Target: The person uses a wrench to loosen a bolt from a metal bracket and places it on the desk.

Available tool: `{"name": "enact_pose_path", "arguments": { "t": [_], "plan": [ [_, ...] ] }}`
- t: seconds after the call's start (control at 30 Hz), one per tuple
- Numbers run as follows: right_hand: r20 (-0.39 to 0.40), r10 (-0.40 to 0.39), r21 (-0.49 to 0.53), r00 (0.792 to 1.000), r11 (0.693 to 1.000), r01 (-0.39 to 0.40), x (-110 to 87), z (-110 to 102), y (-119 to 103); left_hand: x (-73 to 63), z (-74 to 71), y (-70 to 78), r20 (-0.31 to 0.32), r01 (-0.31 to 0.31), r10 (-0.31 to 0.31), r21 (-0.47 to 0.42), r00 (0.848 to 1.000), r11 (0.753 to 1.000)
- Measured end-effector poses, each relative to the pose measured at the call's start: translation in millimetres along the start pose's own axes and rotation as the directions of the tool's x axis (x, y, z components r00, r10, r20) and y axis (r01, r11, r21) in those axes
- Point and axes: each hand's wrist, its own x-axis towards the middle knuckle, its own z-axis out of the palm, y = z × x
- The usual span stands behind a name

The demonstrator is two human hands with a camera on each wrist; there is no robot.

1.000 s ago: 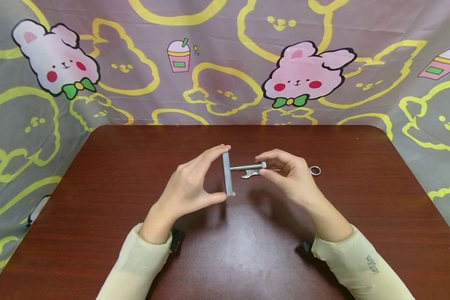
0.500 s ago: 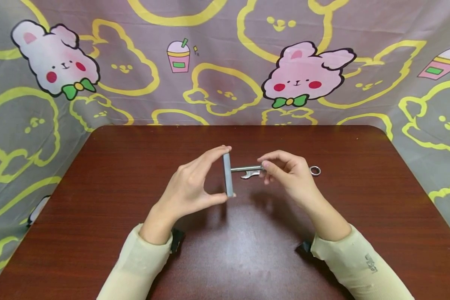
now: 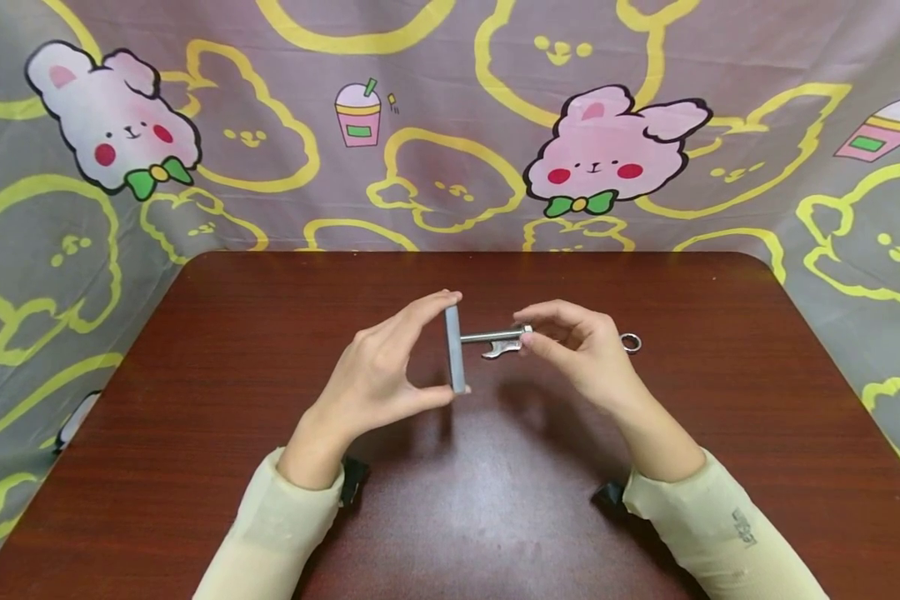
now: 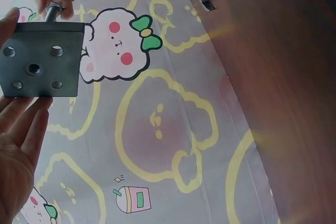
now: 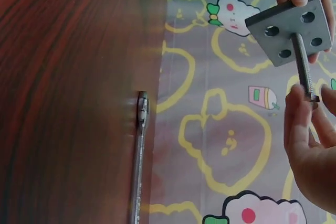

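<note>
A square grey metal plate (image 3: 456, 350) stands on edge above the table, held by its top and bottom edges between the fingers and thumb of my left hand (image 3: 375, 362). In the left wrist view the plate (image 4: 44, 40) shows several round holes, one at its middle. A long threaded bolt (image 3: 489, 337) sits in that middle hole and sticks out to the right. My right hand (image 3: 585, 350) pinches the hex head at its free end. From the right wrist view, most of the bolt's shank (image 5: 301, 59) lies outside the plate.
Behind the right hand a combination wrench lies on the brown table (image 3: 450, 517), its open jaw (image 3: 498, 349) and ring end (image 3: 631, 342) showing, its middle hidden. A patterned cloth (image 3: 435, 100) hangs behind the table and along both sides.
My right thumb has swung over the bolt head, hiding it half a second ago, and back below it, so the head shows again. The left hand and plate stay in place.
</note>
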Motion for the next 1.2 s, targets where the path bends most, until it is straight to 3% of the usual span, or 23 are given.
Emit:
{"name": "enact_pose_path", "arguments": {
  "t": [0.13, 0.4, 0.5, 0.67, 0.83, 1.2],
  "plan": [
    [0.002, 0.072, 0.075, 0.997, 0.995, -0.072, 0.3, -1.7, 1.0, 0.4, 1.7, 1.3, 0.011, 0.003, -0.003, -0.005, 1.0, 1.0],
    [0.02, 0.191, 0.243, 0.981, 0.951, -0.19, 1.8, -0.6, 1.0, -0.1, 2.3, 2.1, 0.011, -0.001, 0.001, -0.014, 1.0, 1.0],
    [0.022, 0.198, 0.227, 0.98, 0.954, -0.198, 1.4, -1.0, 1.1, 0.3, 2.3, 2.1, 0.017, -0.001, 0.001, -0.014, 1.0, 1.0],
    [-0.013, 0.147, 0.157, 0.989, 0.977, -0.143, 0.4, 0.4, 0.4, 1.5, 1.1, 1.4, 0.009, -0.001, 0.001, -0.029, 1.0, 1.0],
    [-0.065, 0.113, 0.177, 0.992, 0.979, -0.1, 0.9, 0.3, -0.5, 3.8, 0.4, -0.4, -0.005, 0.008, -0.008, -0.033, 1.0, 0.999],
    [-0.099, 0.154, 0.153, 0.983, 0.978, -0.138, 2.6, -4.3, 5.3, -0.3, 5.9, -9.3, 0.073, 0.125, -0.123, -0.023, 0.99, 0.992]
  ]
}}
